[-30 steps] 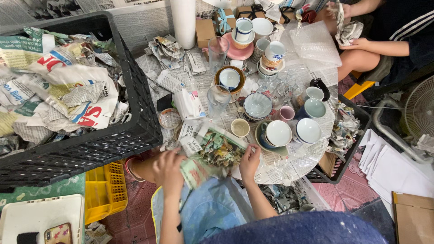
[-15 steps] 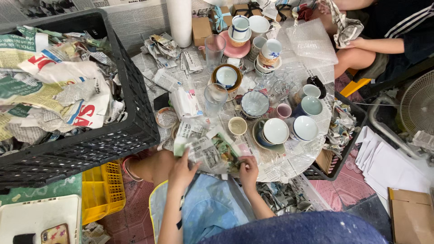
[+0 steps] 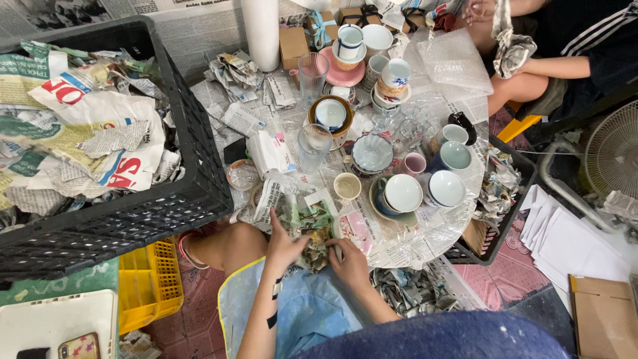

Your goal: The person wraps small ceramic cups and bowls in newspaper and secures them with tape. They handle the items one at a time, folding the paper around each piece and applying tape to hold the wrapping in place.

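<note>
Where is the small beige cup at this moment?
In the head view, the small beige cup stands near the middle of the table, just beyond the paper bundle under both hands, left of the white bowl.
</note>
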